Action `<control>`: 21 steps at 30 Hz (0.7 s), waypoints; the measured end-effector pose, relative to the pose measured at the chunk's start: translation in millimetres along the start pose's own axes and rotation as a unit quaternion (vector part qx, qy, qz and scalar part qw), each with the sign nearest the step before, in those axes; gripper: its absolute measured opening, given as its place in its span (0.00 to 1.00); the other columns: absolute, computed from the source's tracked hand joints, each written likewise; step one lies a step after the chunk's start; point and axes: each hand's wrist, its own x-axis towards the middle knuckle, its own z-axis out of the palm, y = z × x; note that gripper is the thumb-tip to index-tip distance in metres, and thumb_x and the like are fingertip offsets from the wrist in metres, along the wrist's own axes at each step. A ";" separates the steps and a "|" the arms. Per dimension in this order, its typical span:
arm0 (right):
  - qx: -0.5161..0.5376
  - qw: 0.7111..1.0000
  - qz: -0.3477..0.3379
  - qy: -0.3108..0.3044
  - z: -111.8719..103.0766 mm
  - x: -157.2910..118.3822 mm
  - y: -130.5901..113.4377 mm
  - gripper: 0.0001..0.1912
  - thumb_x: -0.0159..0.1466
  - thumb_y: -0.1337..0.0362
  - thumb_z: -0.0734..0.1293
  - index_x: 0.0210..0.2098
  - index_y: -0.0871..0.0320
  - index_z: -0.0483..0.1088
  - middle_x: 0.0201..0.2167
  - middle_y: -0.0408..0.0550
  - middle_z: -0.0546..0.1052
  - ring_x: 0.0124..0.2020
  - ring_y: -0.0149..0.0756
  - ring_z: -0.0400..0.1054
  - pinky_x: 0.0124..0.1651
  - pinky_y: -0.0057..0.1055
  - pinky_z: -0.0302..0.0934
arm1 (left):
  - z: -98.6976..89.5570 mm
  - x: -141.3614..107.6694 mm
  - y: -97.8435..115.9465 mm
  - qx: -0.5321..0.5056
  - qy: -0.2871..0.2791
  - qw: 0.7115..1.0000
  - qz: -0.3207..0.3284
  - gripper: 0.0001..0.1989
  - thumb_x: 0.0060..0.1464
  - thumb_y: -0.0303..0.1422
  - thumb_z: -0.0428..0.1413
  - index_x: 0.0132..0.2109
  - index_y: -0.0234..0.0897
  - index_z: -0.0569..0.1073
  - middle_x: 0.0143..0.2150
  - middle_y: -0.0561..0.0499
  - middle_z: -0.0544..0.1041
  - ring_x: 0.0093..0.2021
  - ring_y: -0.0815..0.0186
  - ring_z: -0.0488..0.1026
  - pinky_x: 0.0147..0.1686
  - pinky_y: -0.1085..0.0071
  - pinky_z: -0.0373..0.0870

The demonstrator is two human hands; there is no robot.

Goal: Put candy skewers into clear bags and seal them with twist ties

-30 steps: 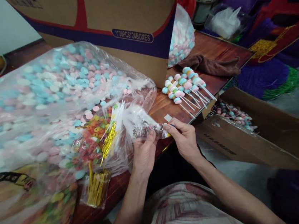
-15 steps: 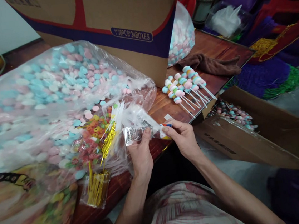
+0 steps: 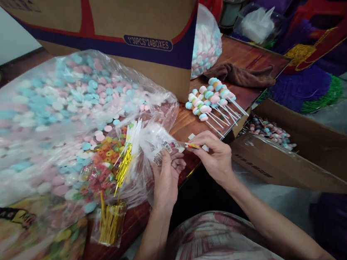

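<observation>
My left hand (image 3: 166, 174) is in front of the candy pile, thumb pressed on a clear printed bag (image 3: 160, 150) and fingers curled below it. To its right, my right hand (image 3: 215, 154) is closed in a pinch on a small strip coloured yellow, red and blue (image 3: 192, 145); its exact kind is unclear. White sticks (image 3: 134, 132) and gold twist ties (image 3: 124, 165) lie left of the printed bag. Gummy rings (image 3: 108, 152) are heaped beside them. Beyond my right hand lie several candy skewers (image 3: 213, 96) on white sticks.
A large clear bag of pastel candies (image 3: 71, 87) spreads across the left side. Behind it stands a big cardboard box (image 3: 111, 20). A brown cloth (image 3: 242, 76) lies at the table's right. An open carton (image 3: 315, 164) with candy skewers sits lower right. Gold ties fill a small packet (image 3: 112, 222).
The silvery printed packet that stretched between my hands no longer spans them. My left fingers have come into view, curled. My right hand still pinches the coloured strip. The view shifted slightly.
</observation>
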 end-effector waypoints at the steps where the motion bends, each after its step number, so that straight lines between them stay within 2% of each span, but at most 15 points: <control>1: -0.026 0.999 -0.038 0.000 -1.2 0.8 -0.3 0.08 0.66 0.71 0.68 0.33 0.54 0.77 0.34 0.46 0.77 0.37 0.39 0.72 0.41 0.36 0.65 | 0.6 -2.1 2.2 0.000 -0.022 0.999 -0.035 0.26 0.50 0.54 0.62 0.39 0.32 0.78 0.34 0.45 0.79 0.29 0.69 0.73 0.29 0.74 0.69; 3: -0.083 0.991 -0.106 -0.007 -3.0 1.0 0.9 0.12 0.67 0.74 0.65 0.34 0.54 0.78 0.37 0.48 0.77 0.38 0.39 0.72 0.42 0.37 0.65 | 1.9 -5.3 7.7 -0.011 -0.052 0.995 -0.085 0.30 0.50 0.57 0.60 0.40 0.30 0.79 0.36 0.42 0.80 0.31 0.67 0.75 0.31 0.74 0.70; 6: -0.154 0.971 -0.181 -0.013 -3.9 -1.3 4.8 0.15 0.68 0.76 0.62 0.35 0.53 0.78 0.39 0.49 0.78 0.38 0.38 0.72 0.40 0.37 0.65 | 4.5 -6.7 17.1 -0.061 -0.055 0.987 -0.138 0.28 0.52 0.55 0.60 0.42 0.30 0.80 0.39 0.42 0.80 0.37 0.65 0.77 0.37 0.72 0.73; 9: -0.176 0.961 -0.215 -0.003 -4.5 -4.1 7.1 0.16 0.68 0.77 0.62 0.36 0.53 0.78 0.41 0.49 0.78 0.37 0.37 0.71 0.39 0.36 0.64 | 7.4 -6.0 23.5 -0.128 -0.048 0.968 -0.211 0.24 0.59 0.50 0.57 0.43 0.29 0.80 0.42 0.41 0.80 0.41 0.64 0.77 0.41 0.71 0.75; 11: -0.176 0.962 -0.211 0.010 -5.7 -5.6 7.3 0.16 0.68 0.77 0.62 0.37 0.52 0.78 0.43 0.50 0.78 0.38 0.37 0.71 0.38 0.36 0.65 | 9.3 -6.2 24.0 -0.158 -0.043 0.959 -0.233 0.22 0.61 0.46 0.56 0.44 0.28 0.80 0.44 0.40 0.80 0.43 0.64 0.77 0.42 0.71 0.75; 15: -0.175 0.968 -0.178 0.004 -8.8 -9.1 7.3 0.17 0.68 0.74 0.62 0.37 0.49 0.79 0.44 0.49 0.77 0.41 0.40 0.71 0.40 0.38 0.66 | 14.4 -7.2 18.5 -0.154 -0.031 0.968 -0.196 0.17 0.57 0.43 0.61 0.44 0.32 0.80 0.48 0.41 0.80 0.45 0.63 0.78 0.42 0.71 0.76; 18: -0.170 0.972 -0.164 -0.014 -9.0 -12.1 7.9 0.16 0.67 0.73 0.63 0.37 0.48 0.80 0.44 0.49 0.77 0.42 0.41 0.72 0.41 0.40 0.67 | 18.7 -5.6 14.0 -0.137 -0.010 0.978 -0.156 0.11 0.53 0.36 0.65 0.42 0.35 0.80 0.46 0.45 0.81 0.44 0.64 0.78 0.44 0.70 0.76; 21: -0.147 0.977 -0.150 -0.021 -7.3 -13.7 7.8 0.16 0.67 0.73 0.63 0.37 0.47 0.81 0.46 0.49 0.77 0.42 0.41 0.72 0.42 0.41 0.68 | 20.6 -2.0 10.7 -0.120 0.017 0.987 -0.105 0.10 0.47 0.28 0.68 0.39 0.36 0.80 0.42 0.48 0.82 0.42 0.65 0.78 0.42 0.71 0.75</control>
